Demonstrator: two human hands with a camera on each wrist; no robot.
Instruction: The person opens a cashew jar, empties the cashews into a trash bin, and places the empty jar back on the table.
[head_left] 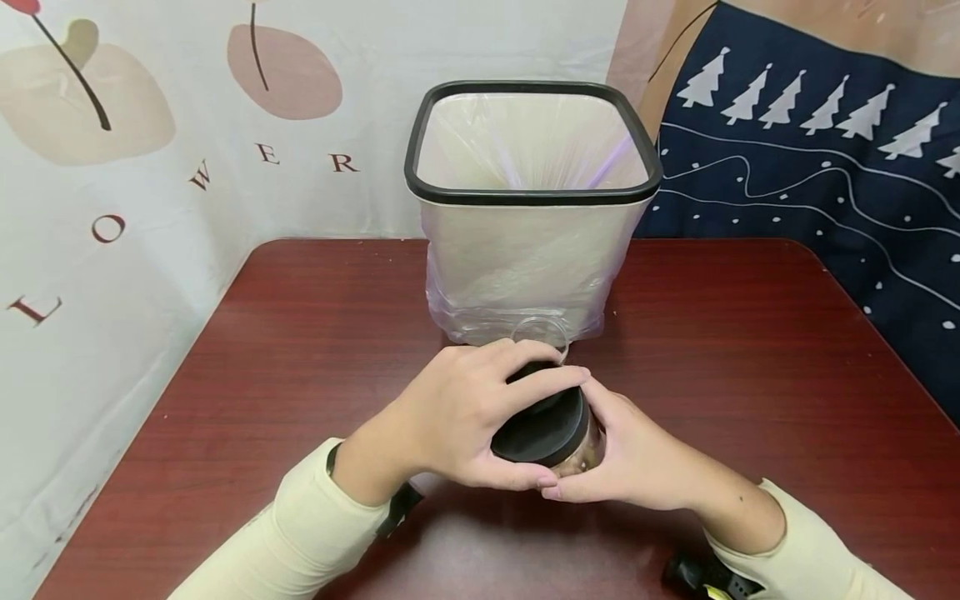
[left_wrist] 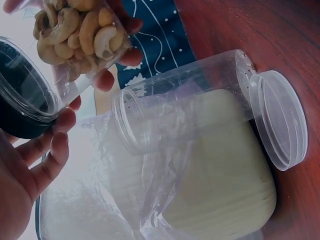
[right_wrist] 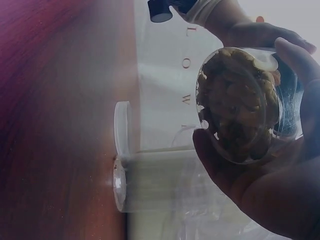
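Observation:
My left hand grips the black lid of a clear jar of cashews from above, fingers curled round its rim. My right hand cups the jar's body from the right and below. The jar is tilted, held just above the table near its front. In the left wrist view the cashews show through the jar wall beside the black lid. The right wrist view looks at the jar's round bottom, which lies in my right palm.
An empty clear jar stands against the front of a white bin lined with a plastic bag, its clear lid lying beside it on the dark red table. Printed cloths hang behind.

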